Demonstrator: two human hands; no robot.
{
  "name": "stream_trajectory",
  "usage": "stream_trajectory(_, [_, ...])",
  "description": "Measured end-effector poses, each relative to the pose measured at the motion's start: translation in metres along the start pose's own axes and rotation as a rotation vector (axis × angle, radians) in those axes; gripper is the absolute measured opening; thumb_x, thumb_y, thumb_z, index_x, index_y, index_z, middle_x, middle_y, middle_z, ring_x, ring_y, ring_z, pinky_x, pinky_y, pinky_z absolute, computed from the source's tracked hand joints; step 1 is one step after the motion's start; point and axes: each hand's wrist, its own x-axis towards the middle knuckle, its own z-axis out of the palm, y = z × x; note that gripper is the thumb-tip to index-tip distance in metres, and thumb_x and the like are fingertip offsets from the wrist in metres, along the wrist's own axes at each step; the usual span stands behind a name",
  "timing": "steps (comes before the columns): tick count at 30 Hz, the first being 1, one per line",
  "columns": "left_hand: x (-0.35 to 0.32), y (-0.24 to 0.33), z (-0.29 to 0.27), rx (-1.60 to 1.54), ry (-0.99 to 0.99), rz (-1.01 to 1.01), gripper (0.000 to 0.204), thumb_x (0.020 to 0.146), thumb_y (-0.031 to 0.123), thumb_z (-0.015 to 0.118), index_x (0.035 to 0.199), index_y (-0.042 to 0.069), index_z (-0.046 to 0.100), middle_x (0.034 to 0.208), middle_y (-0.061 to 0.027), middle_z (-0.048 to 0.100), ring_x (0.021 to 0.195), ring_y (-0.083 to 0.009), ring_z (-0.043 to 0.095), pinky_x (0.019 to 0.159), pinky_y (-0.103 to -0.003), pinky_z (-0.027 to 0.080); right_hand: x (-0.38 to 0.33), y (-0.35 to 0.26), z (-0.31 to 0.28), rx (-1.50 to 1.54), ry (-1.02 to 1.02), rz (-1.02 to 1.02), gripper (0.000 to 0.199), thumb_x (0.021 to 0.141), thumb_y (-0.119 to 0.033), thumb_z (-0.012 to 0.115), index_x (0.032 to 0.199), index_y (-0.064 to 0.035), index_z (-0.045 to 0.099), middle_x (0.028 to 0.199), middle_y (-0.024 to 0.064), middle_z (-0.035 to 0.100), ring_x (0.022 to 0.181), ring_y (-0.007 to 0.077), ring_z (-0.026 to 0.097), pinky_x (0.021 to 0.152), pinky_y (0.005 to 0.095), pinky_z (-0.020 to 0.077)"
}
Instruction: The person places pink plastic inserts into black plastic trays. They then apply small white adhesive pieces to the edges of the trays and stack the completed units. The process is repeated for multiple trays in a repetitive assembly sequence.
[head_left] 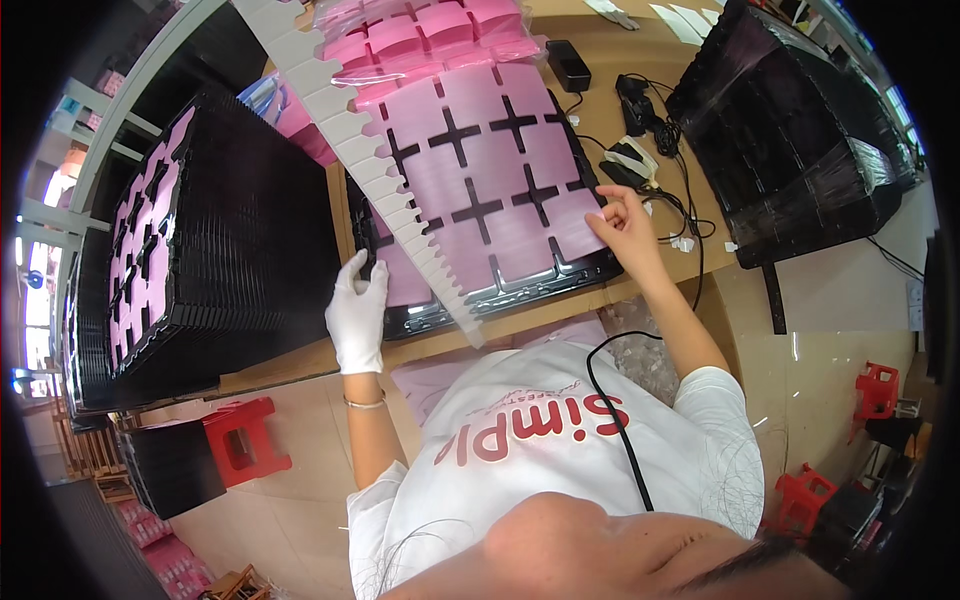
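Note:
A pink sheet (515, 215) with cross-shaped cut-outs lies over a shallow black plastic tray (530, 287) in front of me. My right hand (628, 232), bare, pinches the sheet's right edge near its front corner between thumb and fingers. In a white glove, my left hand (357, 312) is at the tray's left front corner, thumb and forefinger apart; whether it touches the tray's rim is unclear. A long pale strip with a toothed edge (375, 165) crosses the view diagonally and hides part of the sheet's left side.
Tall stacks of black trays stand left (250, 230) and right (790, 140). Pink pieces in clear plastic (430, 40) lie beyond the sheet. A black adapter box (568, 66) and cables (665, 135) sit on the cardboard-covered table (690, 225). A red stool (245, 440) stands below left.

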Motion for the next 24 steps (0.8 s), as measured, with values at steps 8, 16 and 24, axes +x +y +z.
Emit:
stream_trajectory(8, [-0.019, -0.001, 0.003, 0.167, 0.135, -0.039, 0.040, 0.088, 0.035, 0.066, 0.121, 0.012, 0.064, 0.063, -0.0031, 0.057, 0.059, -0.0148, 0.056, 0.067, -0.029, 0.048, -0.012, 0.005, 0.010, -0.245, 0.130, -0.081, 0.034, 0.078, -0.009, 0.072, 0.109, -0.0037, 0.059, 0.067, -0.0033, 0.052, 0.057, 0.0044, 0.042, 0.053, 0.0209, 0.0361])
stream_trajectory(16, [-0.014, 0.010, 0.004, 0.333, 0.091, 0.006, 0.041, 0.088, 0.039, 0.065, 0.119, 0.012, 0.064, 0.074, -0.0061, 0.061, 0.068, -0.0197, 0.061, 0.069, -0.033, 0.050, -0.016, -0.004, 0.002, -0.395, 0.010, -0.030, 0.027, 0.080, -0.008, 0.070, 0.105, -0.0033, 0.061, 0.067, -0.0033, 0.048, 0.058, 0.0063, 0.042, 0.053, 0.0219, 0.0336])
stream_trajectory(24, [0.060, 0.032, -0.001, 0.793, 0.367, 0.420, 0.030, 0.090, 0.031, 0.059, 0.110, 0.009, 0.065, 0.088, -0.0119, 0.063, 0.082, -0.0308, 0.063, 0.072, -0.043, 0.052, 0.071, -0.046, -0.003, -1.101, 0.313, -0.534, 0.018, 0.084, -0.019, 0.063, 0.084, -0.0010, 0.064, 0.087, 0.0149, 0.065, 0.087, 0.0315, 0.061, 0.074, 0.0429, 0.0470])
